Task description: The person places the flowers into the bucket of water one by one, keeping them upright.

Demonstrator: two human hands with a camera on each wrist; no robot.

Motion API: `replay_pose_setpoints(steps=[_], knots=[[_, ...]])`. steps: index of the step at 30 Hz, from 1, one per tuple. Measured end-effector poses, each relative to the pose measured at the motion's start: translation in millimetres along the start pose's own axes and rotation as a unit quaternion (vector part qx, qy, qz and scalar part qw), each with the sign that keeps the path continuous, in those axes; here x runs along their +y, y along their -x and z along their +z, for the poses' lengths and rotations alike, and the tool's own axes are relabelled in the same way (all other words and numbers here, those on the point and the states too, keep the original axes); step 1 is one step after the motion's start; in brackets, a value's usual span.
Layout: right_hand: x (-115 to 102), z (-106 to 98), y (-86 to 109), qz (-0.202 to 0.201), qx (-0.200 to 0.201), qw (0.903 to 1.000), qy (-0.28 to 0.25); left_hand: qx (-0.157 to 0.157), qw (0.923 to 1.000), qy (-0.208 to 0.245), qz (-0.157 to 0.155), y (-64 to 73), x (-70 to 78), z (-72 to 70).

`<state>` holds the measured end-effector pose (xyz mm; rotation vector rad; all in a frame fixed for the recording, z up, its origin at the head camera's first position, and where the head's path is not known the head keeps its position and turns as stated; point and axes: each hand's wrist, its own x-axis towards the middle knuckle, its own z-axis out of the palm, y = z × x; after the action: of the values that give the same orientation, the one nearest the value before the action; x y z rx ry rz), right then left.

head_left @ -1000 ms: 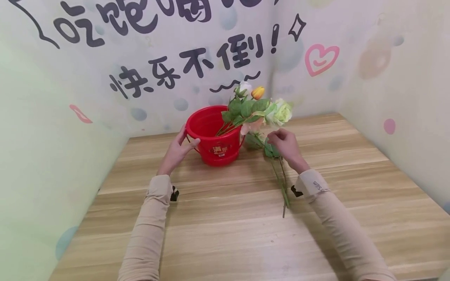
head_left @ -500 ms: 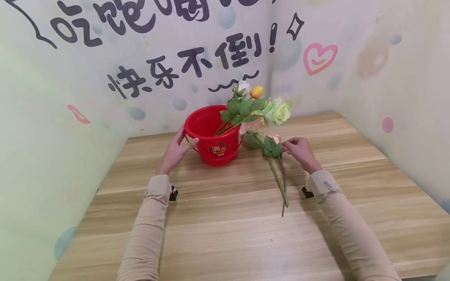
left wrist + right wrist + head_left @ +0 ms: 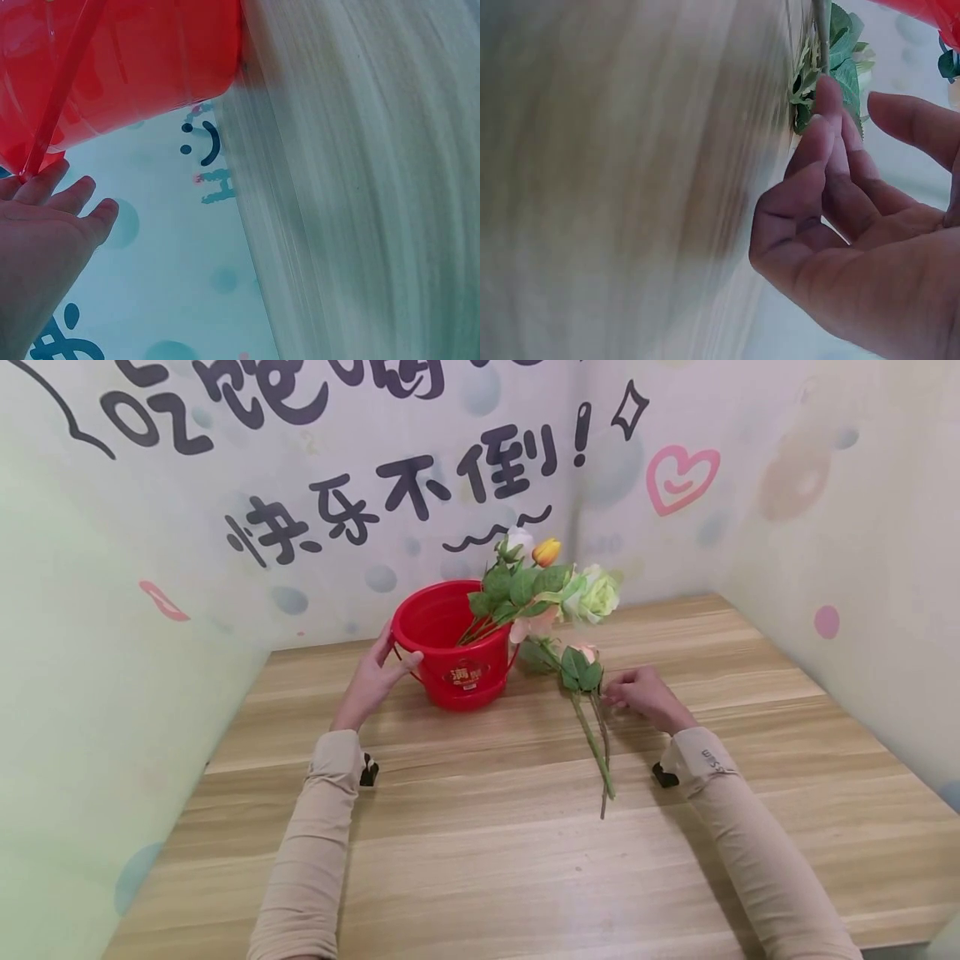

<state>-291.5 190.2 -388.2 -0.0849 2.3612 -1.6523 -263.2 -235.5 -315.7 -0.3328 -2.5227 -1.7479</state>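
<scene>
My left hand (image 3: pixel 369 687) holds the side of a red bucket (image 3: pixel 467 677), thumb against the front and fingers at the far side. In the left wrist view the fingers (image 3: pixel 71 196) lie by the handle's end at the rim. Artificial flowers lean out of the bucket to the right: a white flower (image 3: pixel 517 540), a yellow-orange tulip (image 3: pixel 546 552), a pale green rose (image 3: pixel 597 593) and a peach flower (image 3: pixel 534 625). Stemmed flowers (image 3: pixel 579 670) lie on the table beside it. My right hand (image 3: pixel 647 695) has its fingertips right at their stems, thumb apart from the fingers in the right wrist view.
The wooden table (image 3: pixel 480 860) runs up to a wall (image 3: pixel 337 593) with black lettering and coloured spots. Another wall (image 3: pixel 847 510) closes the right side. The flower stems (image 3: pixel 606 781) point toward the table's front edge.
My right hand has moved right and down from above the lying flowers to beside their stems, uncovering the leaves and a pinkish bloom. My left hand stays on the bucket.
</scene>
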Motion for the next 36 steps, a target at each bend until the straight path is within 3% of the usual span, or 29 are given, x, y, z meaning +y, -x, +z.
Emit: replay_pose_setpoints(steps=[15, 21, 25, 29, 36], knots=[[-2.2, 1.3, -0.4, 0.03, -0.041, 0.9983, 0.03, 0.001, 1.0, 0.002, 0.0, -1.0, 0.4, -1.0], [2.9, 4.4, -2.4, 0.016, -0.049, 0.9982, 0.029, 0.0, 1.0, 0.002, 0.003, 0.6, -2.7, 0.6], [3.1, 6.4, -3.6, 0.003, -0.052, 0.9979, 0.039, 0.003, 0.9999, 0.008, 0.014, -5.1, -15.7, -0.5], [1.9, 6.8, -5.5, 0.014, -0.049, 0.9976, 0.046, 0.012, 0.9996, 0.004, 0.026, -14.6, -32.2, -1.6], [-1.3, 6.9, -4.3, 0.018, -0.041, 0.9979, 0.048, 0.018, 0.9991, -0.001, 0.038, -17.5, -35.9, -1.8]])
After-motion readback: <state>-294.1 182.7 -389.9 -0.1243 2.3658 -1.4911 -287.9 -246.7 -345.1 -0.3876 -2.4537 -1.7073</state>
